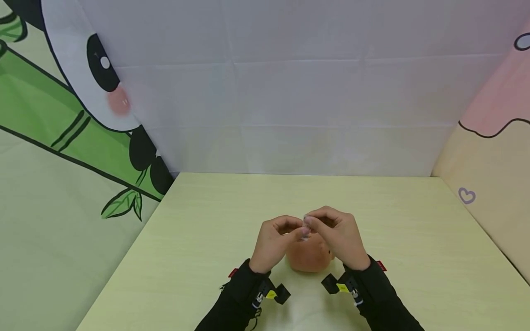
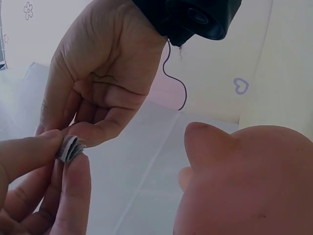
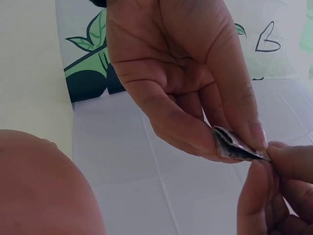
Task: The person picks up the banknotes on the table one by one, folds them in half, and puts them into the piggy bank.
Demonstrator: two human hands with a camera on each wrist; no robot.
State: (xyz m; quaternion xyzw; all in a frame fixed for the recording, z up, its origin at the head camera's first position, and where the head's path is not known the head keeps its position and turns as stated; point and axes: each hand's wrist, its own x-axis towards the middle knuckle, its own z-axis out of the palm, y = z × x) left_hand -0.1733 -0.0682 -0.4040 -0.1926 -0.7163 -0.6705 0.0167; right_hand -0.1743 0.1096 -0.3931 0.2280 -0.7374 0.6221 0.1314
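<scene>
Between my hands is a small folded piece of grey paper (image 2: 71, 149), its dark folded layers showing at the open end. My left hand (image 1: 275, 243) pinches it between thumb and fingers. From the other side my right hand (image 1: 341, 236) pinches it too, the fingertips of both hands close together. Below them a round, pink-orange, pig-like figure (image 1: 308, 256) sits on the table, partly hidden by the hands in the head view. Its pointed ear (image 2: 208, 142) shows in the left wrist view, and its smooth rounded side (image 3: 46, 186) fills the lower left of the right wrist view.
The pale yellow table (image 1: 198, 220) reaches back to a light grey-white cloth wall (image 1: 290, 101). Printed cloths stand at both sides, green bamboo (image 1: 62, 105) on the left. Black wrist cameras (image 1: 283, 294) hang under both dark sleeves.
</scene>
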